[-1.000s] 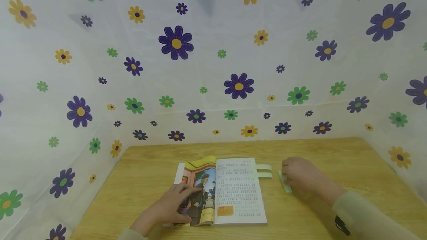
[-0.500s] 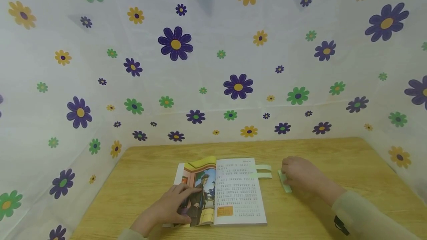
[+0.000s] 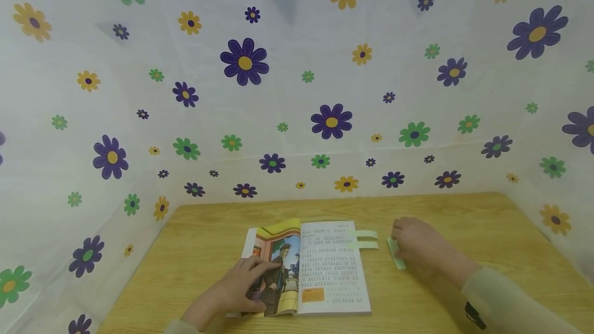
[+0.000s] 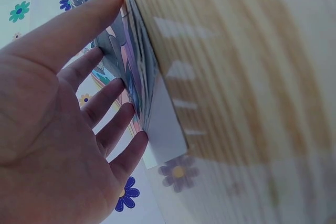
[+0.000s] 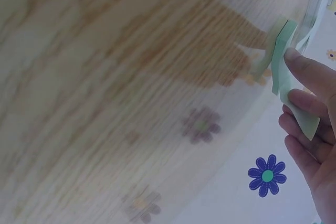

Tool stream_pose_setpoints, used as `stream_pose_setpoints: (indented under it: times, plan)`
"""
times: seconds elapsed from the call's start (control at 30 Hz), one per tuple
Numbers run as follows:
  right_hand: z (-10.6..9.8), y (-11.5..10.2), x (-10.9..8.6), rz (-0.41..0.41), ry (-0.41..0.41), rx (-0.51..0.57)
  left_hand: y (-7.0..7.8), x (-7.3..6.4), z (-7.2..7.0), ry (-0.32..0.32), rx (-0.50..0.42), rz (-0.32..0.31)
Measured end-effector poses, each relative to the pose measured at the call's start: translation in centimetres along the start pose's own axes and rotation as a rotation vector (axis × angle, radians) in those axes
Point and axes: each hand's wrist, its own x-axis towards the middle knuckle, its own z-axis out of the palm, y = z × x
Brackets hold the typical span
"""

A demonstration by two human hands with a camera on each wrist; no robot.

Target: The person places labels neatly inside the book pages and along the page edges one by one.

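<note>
An open book (image 3: pixel 331 277) lies on the table, a colour picture on its left page and printed text on its right. My left hand (image 3: pixel 234 285) rests on the picture page with fingers spread; in the left wrist view its fingertips touch the page (image 4: pixel 113 40). Two pale green sticky strips (image 3: pixel 367 239) stick out from the right page's edge. Farther right, my right hand (image 3: pixel 421 244) is at a small pad of green sticky notes (image 5: pixel 283 40). The thumb touches the pad, and a loose strip (image 5: pixel 308 121) lies among the curled fingers.
The wooden table (image 3: pixel 464 231) extends around the book. A white curtain (image 3: pixel 297 97) with flower prints hangs behind the table and along both sides. Reflections of the hands and flowers show on the tabletop. A dark band (image 3: pixel 475 315) sits at the right sleeve.
</note>
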Motion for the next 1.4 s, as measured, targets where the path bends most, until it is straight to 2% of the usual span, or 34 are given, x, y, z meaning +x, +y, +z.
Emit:
stream_pose_setpoints:
  times: [0.3,1.0,1.4]
  plan:
    - [0.1,0.2,-0.1,-0.013,0.031,-0.016,-1.4,0.3,0.9,0.007,-0.034,-0.012]
    - [0.0,-0.2,-0.1,0.077,-0.023,-0.025,-2.0,0.4,1.4,0.02,-0.031,-0.004]
    - [0.2,0.1,-0.2,0.077,-0.018,-0.044,-2.0,0.5,1.3,0.023,-0.026,-0.003]
